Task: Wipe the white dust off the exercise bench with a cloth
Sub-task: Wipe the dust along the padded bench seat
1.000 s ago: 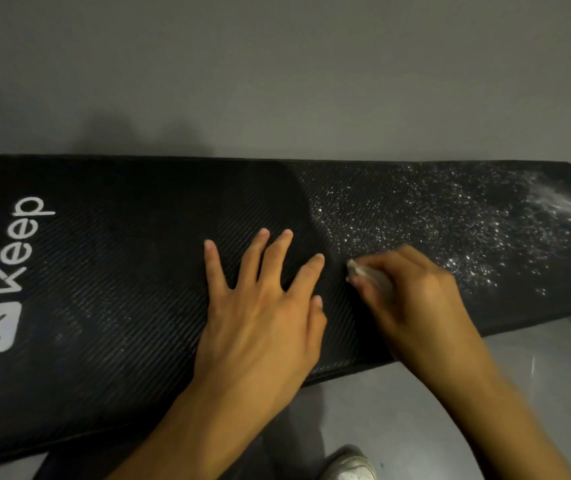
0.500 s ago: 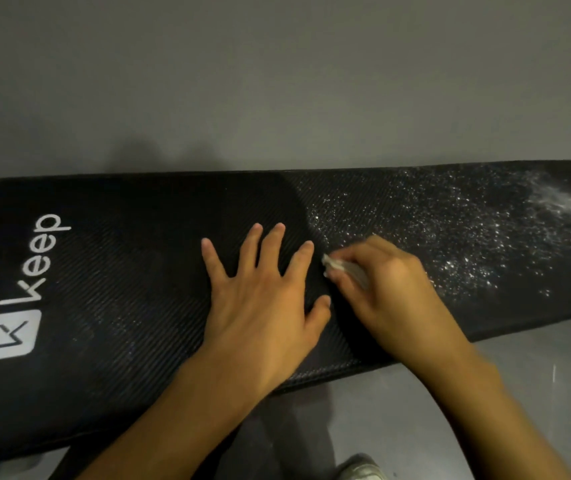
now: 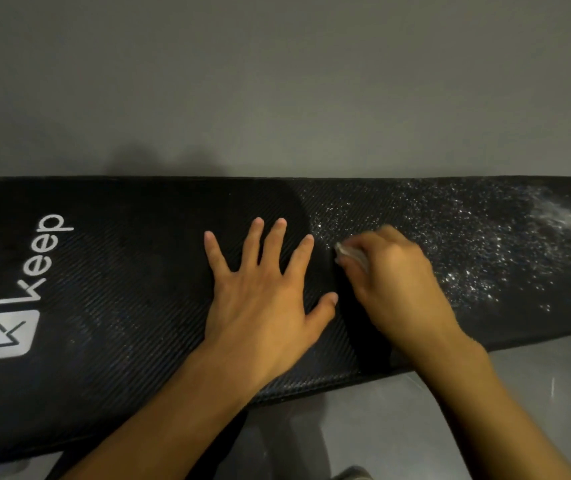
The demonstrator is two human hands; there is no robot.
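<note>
The left hand stays flat, fingers spread, on the bench while the right hand, clutching the cloth, has edged back into the dust mid-frame; most remains.

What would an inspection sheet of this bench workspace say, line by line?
Surface: black textured exercise bench pad, white Keep logo at its left end.
Job's things: white dust speckles the right part; small white cloth on the pad.
Clutter: nothing seen.
Hands: left hand flat on the pad, fingers spread; right hand grips the cloth, blurred.
Cables: nothing seen.
Surroundings: plain grey wall behind, pale glossy floor below.
</note>
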